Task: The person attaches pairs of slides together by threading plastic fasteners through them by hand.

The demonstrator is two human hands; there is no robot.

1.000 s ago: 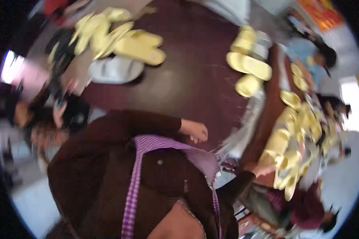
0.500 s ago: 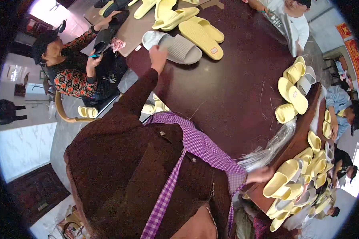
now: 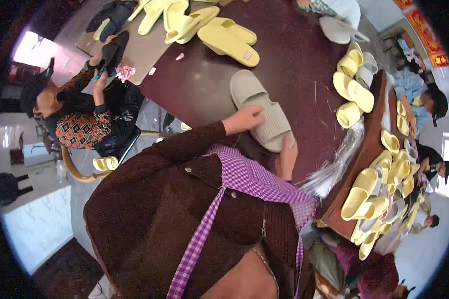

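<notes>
A grey slide slipper with a ribbed strap is tilted over the dark red table, close in front of me. My left hand grips it at the side of the strap, fingers bent over the edge. At its toe end, nearest my body, my right hand holds the rim; some of its fingers are hidden. Beyond the slipper lies a pair of yellow slippers, one showing a small label on its sole.
More yellow slippers lie at the far left. Yellow and grey ones line the right side, beside a bundle of clear plastic bags. A slipper pile covers the lower right board. Co-workers sit left, far and right, one holding a dark slipper.
The grey slipper has come from the far left toward me and turned, carried by my left hand. My right hand has left the plastic bags' side and taken hold of its toe end.
</notes>
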